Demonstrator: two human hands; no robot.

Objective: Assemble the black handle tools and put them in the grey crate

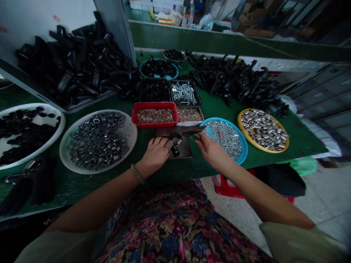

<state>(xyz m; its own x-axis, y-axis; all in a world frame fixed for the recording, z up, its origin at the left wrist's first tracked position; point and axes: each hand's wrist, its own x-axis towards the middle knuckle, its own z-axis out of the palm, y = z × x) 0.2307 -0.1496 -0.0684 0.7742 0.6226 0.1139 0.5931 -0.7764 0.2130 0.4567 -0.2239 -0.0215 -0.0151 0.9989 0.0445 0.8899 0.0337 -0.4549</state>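
My left hand [155, 155] is closed around a black plastic part with a shiny metal fitting [177, 142]. It holds the part down over a flat metal plate [185, 151] at the table's front edge. To the right, my right hand [210, 149] has its fingers pinched together beside a dark, bar-shaped tool [196, 129], which they seem to grip. The tool's exact kind is too dim to make out. A blue tray of small silver pieces [242, 144] lies just beyond my right hand.
Behind the plate stand a red tray of small pins [134, 117], a tray of screws [184, 92] and black parts. Left are a white tray of metal rings [64, 155] and a bin of black handles [82, 65]. A yellow tray of metal barrels [285, 144] sits right, before piled black parts [233, 78].
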